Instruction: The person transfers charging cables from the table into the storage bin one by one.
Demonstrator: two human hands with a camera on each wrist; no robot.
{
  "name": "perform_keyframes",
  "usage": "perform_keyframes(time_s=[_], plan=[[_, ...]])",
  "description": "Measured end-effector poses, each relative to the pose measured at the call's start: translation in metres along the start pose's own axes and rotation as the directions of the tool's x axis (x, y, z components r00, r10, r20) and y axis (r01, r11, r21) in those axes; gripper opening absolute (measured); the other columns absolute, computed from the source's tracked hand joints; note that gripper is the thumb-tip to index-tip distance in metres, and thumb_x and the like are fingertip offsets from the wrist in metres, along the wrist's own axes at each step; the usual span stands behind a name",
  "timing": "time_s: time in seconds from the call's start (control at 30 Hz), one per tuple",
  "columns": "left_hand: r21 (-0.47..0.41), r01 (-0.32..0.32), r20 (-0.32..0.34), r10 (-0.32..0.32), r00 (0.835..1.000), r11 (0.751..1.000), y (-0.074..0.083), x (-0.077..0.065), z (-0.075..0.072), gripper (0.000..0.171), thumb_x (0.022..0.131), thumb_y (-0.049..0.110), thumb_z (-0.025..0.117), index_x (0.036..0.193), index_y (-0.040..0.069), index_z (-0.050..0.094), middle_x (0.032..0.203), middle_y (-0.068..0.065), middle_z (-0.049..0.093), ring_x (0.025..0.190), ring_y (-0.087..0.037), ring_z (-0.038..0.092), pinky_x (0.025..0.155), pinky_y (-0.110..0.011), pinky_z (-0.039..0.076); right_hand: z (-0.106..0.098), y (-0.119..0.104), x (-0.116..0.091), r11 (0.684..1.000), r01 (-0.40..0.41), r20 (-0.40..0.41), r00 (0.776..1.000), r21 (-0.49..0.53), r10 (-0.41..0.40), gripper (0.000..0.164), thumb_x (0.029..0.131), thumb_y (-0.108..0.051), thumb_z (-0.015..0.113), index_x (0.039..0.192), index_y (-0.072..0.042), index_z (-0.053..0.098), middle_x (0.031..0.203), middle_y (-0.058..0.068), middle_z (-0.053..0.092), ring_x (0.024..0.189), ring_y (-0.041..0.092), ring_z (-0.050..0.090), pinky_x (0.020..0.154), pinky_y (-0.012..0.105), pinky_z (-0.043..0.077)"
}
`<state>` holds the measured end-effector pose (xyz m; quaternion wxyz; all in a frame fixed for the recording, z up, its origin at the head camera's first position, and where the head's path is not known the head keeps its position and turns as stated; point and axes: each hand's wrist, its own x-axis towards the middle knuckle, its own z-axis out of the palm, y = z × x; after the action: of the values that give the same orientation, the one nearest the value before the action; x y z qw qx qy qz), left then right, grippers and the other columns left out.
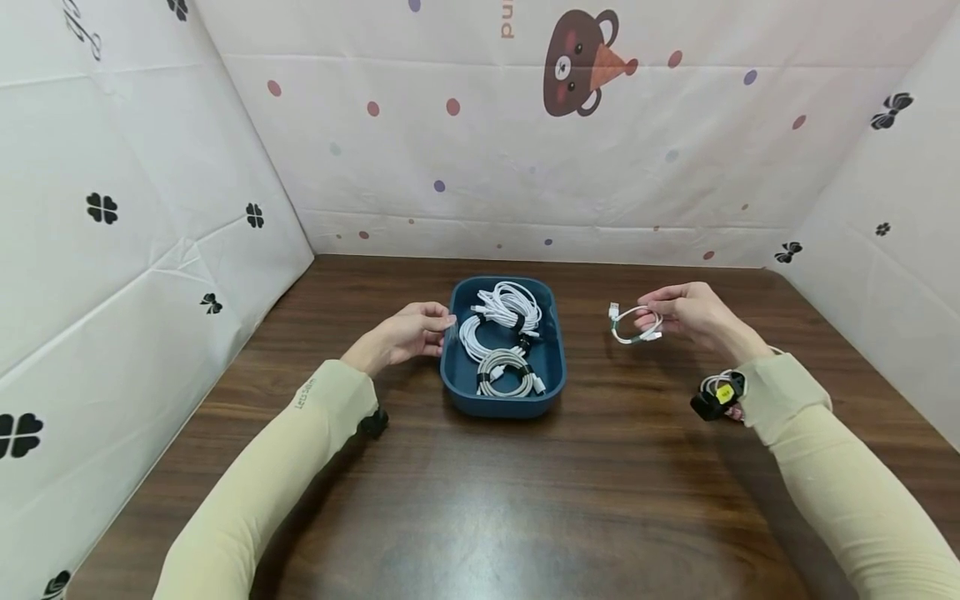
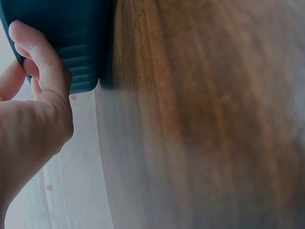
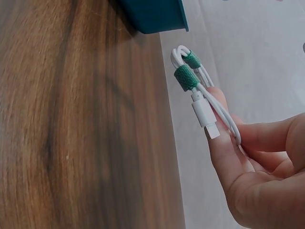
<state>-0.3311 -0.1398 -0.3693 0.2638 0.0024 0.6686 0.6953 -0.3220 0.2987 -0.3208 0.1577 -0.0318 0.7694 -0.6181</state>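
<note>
Left grip (image 1: 408, 333) is closed, thumb and fingers, on the left rim of the bin (image 1: 504, 408), which stands on the table (image 1: 480, 500) with coiled cables (image 1: 517, 305) inside it. To the right, apart from the bin, the right grip (image 1: 690, 312) pinches a white cable (image 3: 203, 112) above the table.

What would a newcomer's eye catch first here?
Probably the blue tray of coiled cables on the wood-grain table, held at its left by the left grip. Right of it, the right grip holds a white USB cable with green bands. Behind, a sideways cartoon bear decorates the backdrop.
</note>
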Motion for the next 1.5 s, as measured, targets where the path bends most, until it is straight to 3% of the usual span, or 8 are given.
perform_keyframes(time_s=[0.53,0.73,0.97,1.1,1.3,1.5], plan=[[-0.003,0.012,0.009,-0.012,1.0,1.0,-0.001,-0.001,-0.005,0.012,0.098,0.019,0.057,0.105,0.011,0.051,0.084,-0.003,0.057,0.071,-0.016,0.056,0.066,-0.027,0.055,0.013,-0.008,0.007,1.0,-0.015,0.024,1.0,0.024,0.015,0.013,0.099,-0.002,0.047,0.106,-0.001,0.059,0.082,0.005,0.074,0.077,0.012,0.073,0.074,0.027,0.058],[0.0,0.006,0.016,-0.006,1.0,1.0,-0.001,0.0,-0.004,0.011,0.098,0.018,0.057,0.104,0.011,0.051,0.086,-0.004,0.056,0.071,-0.016,0.056,0.067,-0.027,0.055,0.017,-0.01,0.008,1.0,-0.003,0.039,0.999,-0.013,0.003,0.02,0.099,-0.004,0.048,0.117,0.007,0.051,0.082,0.002,0.073,0.078,0.011,0.072,0.074,0.026,0.058],[0.003,0.003,0.01,-0.003,1.0,1.0,-0.001,0.0,-0.004,0.011,0.098,0.018,0.056,0.104,0.01,0.052,0.087,-0.005,0.056,0.072,-0.017,0.056,0.067,-0.028,0.055,0.023,-0.013,0.011,1.0,-0.007,0.036,0.999,-0.004,0.007,0.023,0.099,-0.002,0.046,0.12,0.01,0.048,0.083,0.005,0.074,0.076,0.011,0.072,0.073,0.026,0.058],[-0.002,0.002,0.0,-0.002,1.0,1.0,-0.001,0.001,-0.002,0.01,0.098,0.017,0.056,0.104,0.011,0.052,0.087,-0.005,0.056,0.071,-0.016,0.056,0.065,-0.027,0.055,0.025,-0.015,0.013,1.0,-0.005,0.042,0.999,0.012,0.004,0.018,0.099,-0.002,0.048,0.114,0.006,0.053,0.081,0.006,0.074,0.075,0.012,0.072,0.073,0.026,0.058],[-0.022,-0.025,0.035,0.026,0.999,0.999,-0.001,0.003,-0.001,0.006,0.099,0.014,0.053,0.099,0.01,0.049,0.077,-0.002,0.056,0.064,-0.014,0.055,0.06,-0.028,0.053,0.027,-0.015,0.014,0.999,0.005,0.064,0.998,0.047,-0.008,0.012,0.098,-0.001,0.049,0.104,-0.003,0.06,0.079,0.006,0.074,0.075,0.013,0.073,0.072,0.027,0.059],[-0.023,-0.026,0.038,0.027,0.999,0.999,-0.001,0.003,0.0,0.006,0.099,0.014,0.054,0.099,0.01,0.049,0.077,-0.002,0.056,0.064,-0.014,0.055,0.06,-0.028,0.053,0.03,-0.018,0.013,0.998,0.004,0.073,0.997,0.059,-0.008,0.012,0.098,-0.002,0.051,0.106,0.0,0.059,0.08,0.006,0.074,0.075,0.014,0.073,0.073,0.028,0.059]])
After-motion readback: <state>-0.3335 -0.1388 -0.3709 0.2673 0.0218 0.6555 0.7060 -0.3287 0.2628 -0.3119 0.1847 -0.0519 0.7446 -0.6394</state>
